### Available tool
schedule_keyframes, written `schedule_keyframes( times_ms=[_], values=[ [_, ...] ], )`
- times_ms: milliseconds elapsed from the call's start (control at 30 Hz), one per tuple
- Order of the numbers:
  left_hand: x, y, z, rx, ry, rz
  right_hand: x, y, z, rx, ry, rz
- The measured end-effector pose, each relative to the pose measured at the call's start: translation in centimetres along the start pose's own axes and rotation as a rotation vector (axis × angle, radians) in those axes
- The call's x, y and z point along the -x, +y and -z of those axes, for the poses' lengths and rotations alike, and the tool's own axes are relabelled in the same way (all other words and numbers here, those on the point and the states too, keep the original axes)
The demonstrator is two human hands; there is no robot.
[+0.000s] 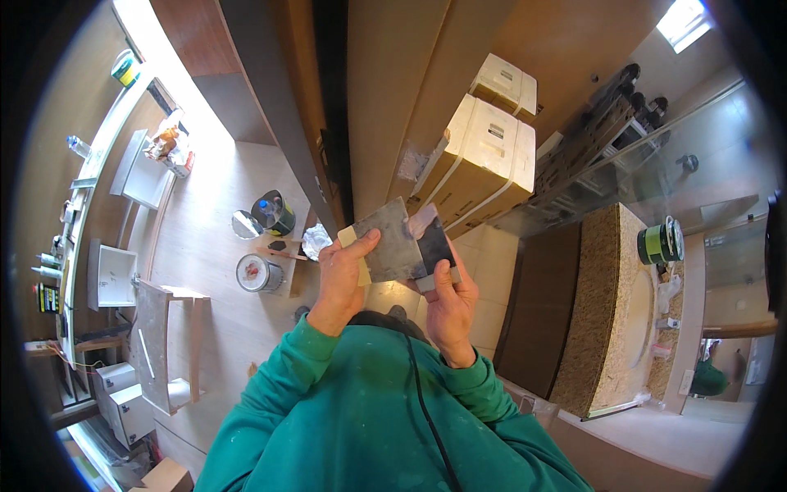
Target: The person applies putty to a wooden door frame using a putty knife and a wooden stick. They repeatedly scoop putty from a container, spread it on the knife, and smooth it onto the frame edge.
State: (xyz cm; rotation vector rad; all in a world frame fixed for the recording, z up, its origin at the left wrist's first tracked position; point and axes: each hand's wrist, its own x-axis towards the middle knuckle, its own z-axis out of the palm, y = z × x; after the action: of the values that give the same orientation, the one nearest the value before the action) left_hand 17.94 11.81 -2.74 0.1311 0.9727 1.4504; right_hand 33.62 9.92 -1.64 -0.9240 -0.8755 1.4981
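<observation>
My left hand [340, 279] is closed on a wide, flat putty knife [389, 246] with a smeared grey blade and a cream grip along one edge. In my right hand [452, 305] is a second, narrower putty knife [437, 250] with a dark blade. The two blades meet in front of my body, the dark one overlapping the grey one's right side. A lump of pinkish filler paste [422, 220] sits at the upper part where they meet. My right thumb presses on the dark blade; the fingers beneath it are mostly hidden.
Strapped cardboard boxes [479, 156] stand ahead, right of an upright dark panel [279, 107]. On the floor to the left are an open tin [258, 273], a dark bucket [281, 220] and a wooden frame [168, 344]. At right, a green-labelled bucket [661, 243] rests by a granite counter [602, 312].
</observation>
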Motion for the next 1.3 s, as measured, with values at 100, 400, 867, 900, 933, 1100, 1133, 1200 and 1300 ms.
schedule_keyframes(
  times_ms=[100,400,867,900,933,1100,1133,1200,1300],
  values=[
    [-0.4,-0.5,0.3,-0.028,0.006,-0.120,-0.6,-0.5,-0.1,0.116,-0.075,-0.043],
    [-1.6,-0.6,1.0,0.105,0.077,-0.097,-0.6,0.5,2.3,1.029,-0.214,0.317],
    [-0.6,0.1,0.6,-0.219,0.026,-0.446,-6.4,-8.0,3.0,1.132,-0.392,0.610],
    [-0.4,0.0,0.6,-0.242,0.036,-0.460,-6.6,-8.3,2.6,1.150,-0.416,0.599],
    [-0.3,-0.2,0.6,-0.265,0.036,-0.478,-6.8,-8.5,2.3,1.148,-0.441,0.638],
    [0.4,-1.0,0.8,-0.353,0.058,-0.547,-7.0,-8.5,2.0,1.198,-0.544,0.610],
    [0.5,-1.1,0.9,-0.372,0.067,-0.565,-7.1,-8.3,1.9,1.205,-0.547,0.649],
    [0.8,-1.5,1.2,-0.416,0.088,-0.592,-7.1,-7.7,1.8,1.225,-0.550,0.706],
    [1.0,-2.0,1.8,-0.487,0.100,-0.635,-7.0,-7.0,1.6,1.244,-0.524,0.775]
  ],
)
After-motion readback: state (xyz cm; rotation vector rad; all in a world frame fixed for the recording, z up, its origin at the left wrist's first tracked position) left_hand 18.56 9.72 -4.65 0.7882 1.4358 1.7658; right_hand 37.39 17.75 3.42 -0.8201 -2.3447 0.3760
